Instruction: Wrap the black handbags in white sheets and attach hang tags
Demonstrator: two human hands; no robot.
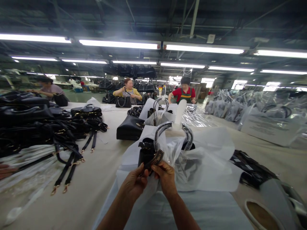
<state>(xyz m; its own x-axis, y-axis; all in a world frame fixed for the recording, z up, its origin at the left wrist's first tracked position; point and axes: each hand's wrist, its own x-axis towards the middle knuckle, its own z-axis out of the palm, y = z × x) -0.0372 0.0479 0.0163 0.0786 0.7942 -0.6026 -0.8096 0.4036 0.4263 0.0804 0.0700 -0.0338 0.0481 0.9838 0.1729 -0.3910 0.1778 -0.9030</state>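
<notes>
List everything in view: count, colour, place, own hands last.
Lettered tag: one, dark brown, between the hands
Wrapped handles: several, dark, ahead of hands
Wrapping paper: several sheets, white, below handles
Loose handbags: several, black, centre and beyond
Handbag pile: one, black, left
Straps: several, black, gold-toned clasps, left
Bagged handbags: several, pale, right
Plastic film: uncounted, clear, left and centre
Blurred items: uncounted, black, right
Ring: one, pale, lower right
Co-workers: three, yellow, red, lilac tops, beyond
Another person's hand: one, left edge
Light tubes: several, white, overhead
Table: one, pale, foreground
Left hand: one, bare, holding tag
Right hand: one, bare, holding tag
</notes>
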